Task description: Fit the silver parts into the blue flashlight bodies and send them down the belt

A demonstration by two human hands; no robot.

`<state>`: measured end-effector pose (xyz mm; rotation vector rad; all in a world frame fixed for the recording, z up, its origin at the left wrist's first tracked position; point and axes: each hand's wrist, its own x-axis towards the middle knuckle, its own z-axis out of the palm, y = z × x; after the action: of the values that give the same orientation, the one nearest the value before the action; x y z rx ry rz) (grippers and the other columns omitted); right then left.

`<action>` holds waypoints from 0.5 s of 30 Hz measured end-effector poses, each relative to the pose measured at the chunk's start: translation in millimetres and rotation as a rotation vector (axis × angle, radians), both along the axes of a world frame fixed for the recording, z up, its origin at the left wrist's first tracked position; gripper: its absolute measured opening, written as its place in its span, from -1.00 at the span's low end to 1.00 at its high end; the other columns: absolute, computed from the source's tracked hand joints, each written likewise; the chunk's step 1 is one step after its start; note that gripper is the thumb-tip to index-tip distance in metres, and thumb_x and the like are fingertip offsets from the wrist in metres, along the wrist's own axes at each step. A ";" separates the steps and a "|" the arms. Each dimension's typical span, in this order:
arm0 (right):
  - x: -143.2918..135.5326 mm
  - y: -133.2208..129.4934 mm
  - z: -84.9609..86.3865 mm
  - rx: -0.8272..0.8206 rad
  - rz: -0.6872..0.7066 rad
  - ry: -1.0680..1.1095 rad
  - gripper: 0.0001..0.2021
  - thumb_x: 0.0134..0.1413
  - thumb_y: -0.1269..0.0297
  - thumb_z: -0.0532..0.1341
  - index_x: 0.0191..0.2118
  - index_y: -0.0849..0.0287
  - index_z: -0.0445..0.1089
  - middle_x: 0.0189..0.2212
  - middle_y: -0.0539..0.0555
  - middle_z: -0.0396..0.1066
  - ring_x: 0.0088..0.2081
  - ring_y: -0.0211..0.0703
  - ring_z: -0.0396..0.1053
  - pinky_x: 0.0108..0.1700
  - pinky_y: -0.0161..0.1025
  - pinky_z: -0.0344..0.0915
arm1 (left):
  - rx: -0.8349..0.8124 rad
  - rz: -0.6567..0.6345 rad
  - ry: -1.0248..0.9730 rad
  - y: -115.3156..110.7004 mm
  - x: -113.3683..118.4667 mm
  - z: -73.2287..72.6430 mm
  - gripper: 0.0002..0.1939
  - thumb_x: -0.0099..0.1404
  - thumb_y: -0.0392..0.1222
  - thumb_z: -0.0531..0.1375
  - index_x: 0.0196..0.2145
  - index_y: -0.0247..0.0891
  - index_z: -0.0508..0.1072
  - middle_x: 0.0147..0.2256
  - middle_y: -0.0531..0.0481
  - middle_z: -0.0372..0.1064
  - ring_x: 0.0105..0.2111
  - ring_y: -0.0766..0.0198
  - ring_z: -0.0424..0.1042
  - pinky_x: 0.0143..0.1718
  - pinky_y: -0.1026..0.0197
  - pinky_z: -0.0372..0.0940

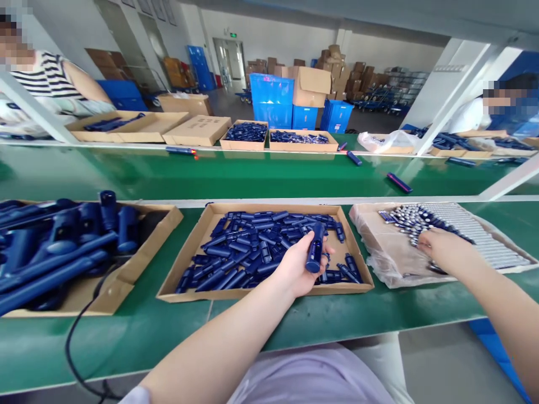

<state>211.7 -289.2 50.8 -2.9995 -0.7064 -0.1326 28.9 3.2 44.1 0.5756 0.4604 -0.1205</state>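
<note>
My left hand (297, 266) grips a dark blue plastic tube (315, 247), held upright over the middle cardboard tray (185, 261). That tray is full of several loose blue tube parts (248, 241). My right hand (442, 249) reaches into the right-hand tray (379, 264), lined with clear plastic, and rests on a heap of small silver-grey cylinders (458, 227). Whether its fingers pinch one of them I cannot tell.
A left cardboard box (126, 280) holds larger blue housings (54, 247), with a black cable (78, 331) trailing off the green bench. Behind runs a green conveyor belt (252, 174) with stray blue parts. Two other people sit on the far side, among boxes and blue crates (272, 98).
</note>
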 end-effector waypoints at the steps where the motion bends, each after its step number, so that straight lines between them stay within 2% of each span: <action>1: -13.8 11.7 6.8 0.096 0.003 0.004 -0.92 0.10 0.34 0.22 -0.38 0.15 0.45 -0.34 0.21 0.46 -0.36 -0.12 0.41 -0.31 -0.19 0.25 | 0.019 0.001 -0.013 -0.7 0.0 -0.1 -0.70 0.38 -0.05 0.05 -0.22 -0.37 0.42 -0.50 -0.09 0.39 -0.66 0.44 0.25 -0.68 0.43 0.10; 2: -30.7 26.2 13.2 0.177 0.022 0.025 -0.88 0.15 0.23 0.19 -0.24 0.09 0.45 -0.28 0.17 0.48 -0.33 -0.13 0.43 -0.30 -0.21 0.28 | 0.040 0.003 -0.020 -1.6 0.1 -0.1 -0.70 0.38 -0.05 0.05 -0.22 -0.35 0.42 -0.52 -0.06 0.37 -0.67 0.44 0.22 -0.69 0.43 0.06; 4: -70.6 62.2 22.3 0.675 0.046 0.108 -0.76 0.14 0.10 0.20 -0.12 0.05 0.42 -0.25 0.10 0.49 -0.30 -0.14 0.46 -0.24 -0.21 0.37 | 0.077 0.009 -0.021 -3.6 0.5 -0.4 -0.70 0.37 -0.03 0.05 -0.21 -0.32 0.42 -0.55 -0.03 0.34 -0.68 0.43 0.21 -0.69 0.41 0.03; 5: -90.6 82.1 24.0 0.817 0.112 0.171 -0.72 0.08 0.04 0.24 -0.14 0.05 0.42 -0.29 0.07 0.50 -0.31 -0.13 0.47 -0.25 -0.20 0.40 | 0.088 0.010 -0.021 -4.6 0.9 -0.9 -0.70 0.37 -0.02 0.06 -0.20 -0.31 0.42 -0.55 -0.02 0.33 -0.68 0.43 0.21 -0.69 0.41 0.02; 8: -134.0 136.8 16.9 0.945 0.210 0.250 -0.74 0.07 0.03 0.25 -0.24 0.11 0.45 -0.35 0.06 0.50 -0.39 -0.16 0.44 -0.30 -0.21 0.41 | 0.088 0.056 -0.020 -7.0 2.0 -4.1 -0.72 0.32 -0.02 0.15 -0.21 -0.30 0.45 -0.54 0.00 0.35 -0.65 0.42 0.25 -0.65 0.39 0.07; 10: -144.5 159.7 6.5 0.991 0.237 0.287 -0.77 0.09 0.07 0.24 -0.27 0.13 0.44 -0.33 0.07 0.49 -0.37 -0.16 0.45 -0.30 -0.21 0.42 | 0.077 0.113 -0.031 -8.0 2.8 -6.8 -0.74 0.27 -0.04 0.22 -0.23 -0.31 0.48 -0.47 -0.02 0.40 -0.57 0.40 0.34 -0.58 0.38 0.17; 13: -143.5 170.7 -5.6 0.970 0.291 0.275 -0.82 0.12 0.13 0.22 -0.28 0.12 0.43 -0.29 0.06 0.48 -0.32 -0.15 0.45 -0.28 -0.22 0.42 | 0.083 0.138 -0.074 -9.3 3.4 -9.7 -0.74 0.23 -0.06 0.26 -0.23 -0.32 0.49 -0.34 -0.07 0.47 -0.44 0.34 0.44 -0.47 0.35 0.27; 15: -140.8 168.4 -8.0 0.875 0.363 0.137 -0.84 0.19 0.18 0.18 -0.28 0.13 0.43 -0.27 0.06 0.45 -0.27 -0.16 0.43 -0.23 -0.22 0.40 | 0.102 0.134 -0.090 -9.7 3.4 -10.2 -0.73 0.23 -0.06 0.26 -0.23 -0.33 0.50 -0.36 -0.07 0.47 -0.46 0.33 0.43 -0.47 0.34 0.27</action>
<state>70.9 -120.8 42.8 -2.0050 -0.8705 -0.1616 32.3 -6.6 33.9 0.6452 0.4176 0.0572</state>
